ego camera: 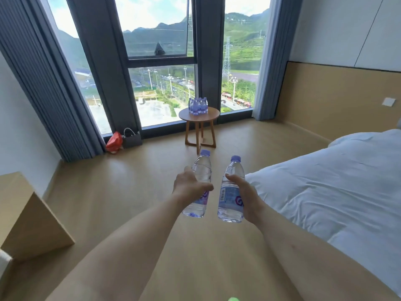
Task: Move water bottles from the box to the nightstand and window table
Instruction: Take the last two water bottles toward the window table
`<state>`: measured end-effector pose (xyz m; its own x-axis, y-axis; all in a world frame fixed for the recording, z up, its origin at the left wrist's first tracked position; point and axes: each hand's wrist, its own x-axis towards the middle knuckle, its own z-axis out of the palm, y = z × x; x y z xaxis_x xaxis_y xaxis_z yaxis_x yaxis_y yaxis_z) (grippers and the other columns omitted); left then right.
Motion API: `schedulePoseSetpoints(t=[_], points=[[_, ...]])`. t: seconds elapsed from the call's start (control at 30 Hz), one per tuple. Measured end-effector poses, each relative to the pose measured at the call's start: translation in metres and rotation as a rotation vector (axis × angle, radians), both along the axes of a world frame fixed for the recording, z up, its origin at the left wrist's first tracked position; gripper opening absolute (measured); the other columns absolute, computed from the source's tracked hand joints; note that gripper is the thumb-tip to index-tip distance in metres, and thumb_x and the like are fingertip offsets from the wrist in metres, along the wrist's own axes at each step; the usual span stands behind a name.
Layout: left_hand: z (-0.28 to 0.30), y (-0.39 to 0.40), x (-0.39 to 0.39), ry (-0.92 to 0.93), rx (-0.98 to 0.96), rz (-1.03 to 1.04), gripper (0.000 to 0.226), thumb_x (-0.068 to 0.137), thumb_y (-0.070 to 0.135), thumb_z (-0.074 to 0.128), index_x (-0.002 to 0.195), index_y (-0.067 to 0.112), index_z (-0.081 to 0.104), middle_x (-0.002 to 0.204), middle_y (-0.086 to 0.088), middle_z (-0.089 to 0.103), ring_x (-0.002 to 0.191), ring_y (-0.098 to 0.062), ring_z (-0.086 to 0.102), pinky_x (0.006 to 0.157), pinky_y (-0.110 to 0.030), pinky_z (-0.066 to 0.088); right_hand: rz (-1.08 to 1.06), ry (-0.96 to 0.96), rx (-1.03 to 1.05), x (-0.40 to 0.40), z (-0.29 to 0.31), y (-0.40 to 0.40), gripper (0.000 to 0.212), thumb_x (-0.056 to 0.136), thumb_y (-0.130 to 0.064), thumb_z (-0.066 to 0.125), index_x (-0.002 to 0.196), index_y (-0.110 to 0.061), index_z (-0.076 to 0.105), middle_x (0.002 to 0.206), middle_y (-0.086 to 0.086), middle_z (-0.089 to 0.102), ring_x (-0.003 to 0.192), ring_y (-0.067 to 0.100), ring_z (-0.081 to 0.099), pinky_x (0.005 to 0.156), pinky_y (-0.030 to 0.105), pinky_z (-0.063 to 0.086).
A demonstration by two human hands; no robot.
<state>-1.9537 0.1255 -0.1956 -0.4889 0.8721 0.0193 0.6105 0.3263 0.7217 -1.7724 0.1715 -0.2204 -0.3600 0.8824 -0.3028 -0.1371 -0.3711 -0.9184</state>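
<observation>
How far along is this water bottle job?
Partly done: a cluster of bottles already stands on the round window table. In hand: the left hand and right hand each grip one bottle. Left: setting these down; the box and nightstand are out of view.
</observation>
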Motion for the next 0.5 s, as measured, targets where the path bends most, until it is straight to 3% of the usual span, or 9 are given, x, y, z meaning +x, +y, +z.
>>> schedulePoseSetpoints(t=[0.1,0.2,0.27,0.37,0.5], points=[[-0.005,0.069,-0.016,0.005,0.016,-0.001,0.074,0.057,0.052,0.089,0.111,0.025,0.046,0.088,0.006,0.055,0.076,-0.008,0.054,0.054,-0.025,0.044,-0.002,-0.021,0.030,-0.018,-0.006,0.071,0.058,0.082,-0.045,0.076,0.125,-0.009,0.061,0.100,0.020,0.071,0.092,0.038,0.072,0.094,0.059,0.058],[-0.003,0.139,-0.034,0.004,0.007,0.015,0.073,0.061,0.049,0.090,0.111,0.025,0.043,0.087,0.008,0.052,0.074,-0.009,0.054,0.053,-0.023,0.042,0.038,-0.041,0.040,-0.037,-0.003,0.146,0.059,0.085,-0.046,0.074,0.129,-0.012,0.058,0.114,0.025,0.070,0.105,0.043,0.071,0.098,0.059,0.056],[0.003,0.184,-0.046,0.007,-0.005,0.031,0.073,0.062,0.049,0.091,0.111,0.025,0.043,0.086,0.008,0.051,0.073,-0.009,0.054,0.051,-0.022,0.040,0.053,-0.039,0.036,-0.049,0.003,0.194,0.059,0.086,-0.043,0.074,0.131,-0.009,0.058,0.116,0.028,0.070,0.102,0.043,0.070,0.099,0.059,0.055],[0.018,0.246,-0.066,-0.013,0.023,0.066,0.072,0.061,0.048,0.091,0.110,0.024,0.045,0.087,0.007,0.052,0.073,-0.009,0.054,0.050,-0.022,0.039,0.067,-0.025,0.049,-0.070,0.018,0.263,0.056,0.087,-0.039,0.074,0.129,-0.006,0.059,0.096,0.022,0.071,0.084,0.036,0.071,0.081,0.049,0.061],[0.026,0.316,-0.097,-0.047,0.036,0.101,0.072,0.063,0.047,0.091,0.114,0.023,0.045,0.091,0.005,0.054,0.076,-0.010,0.056,0.053,-0.022,0.042,0.097,0.008,0.033,-0.107,0.024,0.335,0.048,0.087,-0.036,0.075,0.123,-0.007,0.062,0.079,0.013,0.072,0.066,0.029,0.073,0.060,0.037,0.058]])
